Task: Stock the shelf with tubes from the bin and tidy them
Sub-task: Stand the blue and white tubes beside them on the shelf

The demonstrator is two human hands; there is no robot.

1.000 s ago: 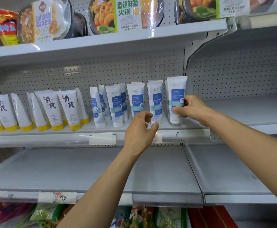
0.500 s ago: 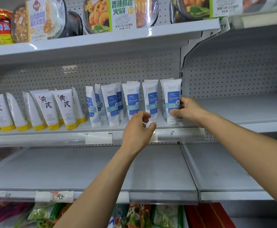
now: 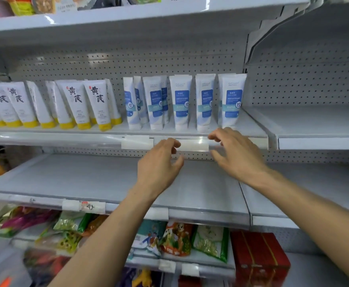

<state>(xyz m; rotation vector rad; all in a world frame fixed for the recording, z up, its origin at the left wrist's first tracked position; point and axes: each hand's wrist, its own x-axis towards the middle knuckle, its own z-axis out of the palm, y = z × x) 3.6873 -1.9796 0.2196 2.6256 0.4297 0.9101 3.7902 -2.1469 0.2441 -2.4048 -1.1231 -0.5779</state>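
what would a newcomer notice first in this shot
The two bare hands, left hand and right hand, hover empty in the middle, just in front of the shelf edge. Behind them stands a neat row of blue-labelled tubes, and to its left a leaning batch of yellow-capped tubes.

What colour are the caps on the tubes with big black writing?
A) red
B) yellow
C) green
B: the tubes with black writing stand on yellow caps, to the left of the blue-label tubes.
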